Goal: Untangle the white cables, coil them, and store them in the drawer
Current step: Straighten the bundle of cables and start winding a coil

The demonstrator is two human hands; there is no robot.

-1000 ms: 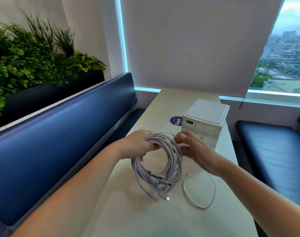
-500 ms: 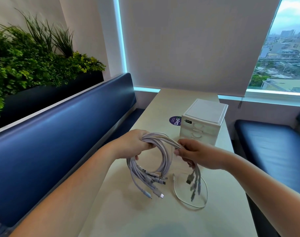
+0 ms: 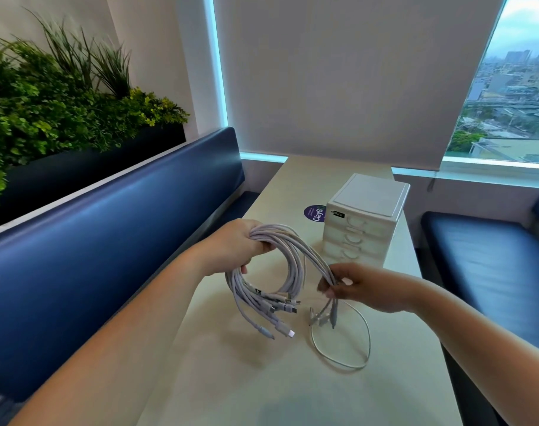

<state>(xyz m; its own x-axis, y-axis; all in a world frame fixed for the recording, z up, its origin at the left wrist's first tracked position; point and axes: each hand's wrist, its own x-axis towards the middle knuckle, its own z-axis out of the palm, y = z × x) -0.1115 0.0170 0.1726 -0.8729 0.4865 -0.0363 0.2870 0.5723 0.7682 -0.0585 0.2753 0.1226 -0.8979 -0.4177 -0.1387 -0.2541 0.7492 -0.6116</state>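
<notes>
Small booth with a pale table [image 3: 262, 388] running toward a window with the blind down, and blue benches [image 3: 108, 229] on both sides.

Head view: the cables [image 3: 288, 241] are up off the table as one loose loop hanging between the two hands. The left hand [image 3: 240, 247] grips the top of the loop, fingers wrapped right round the strands. The right hand [image 3: 363, 287] pinches a few strands on the loop's right side, and their plug ends dangle just under it. More plugs hang off the bottom of the loop, pointing down and right. So the bundle runs roughly left to right, hand to hand. One thin cable [image 3: 368, 339] lies by itself on the table, in an open loop below the right hand.

The drawer unit [image 3: 366, 195] sits at the far right of the table, just past the right hand, so I'd guess that hand opens it. All three drawers look closed, and I can't tell what's inside. No cable is stored yet. Looks like the bundle needs tidier coiling first, and the plugs could snag.
</notes>
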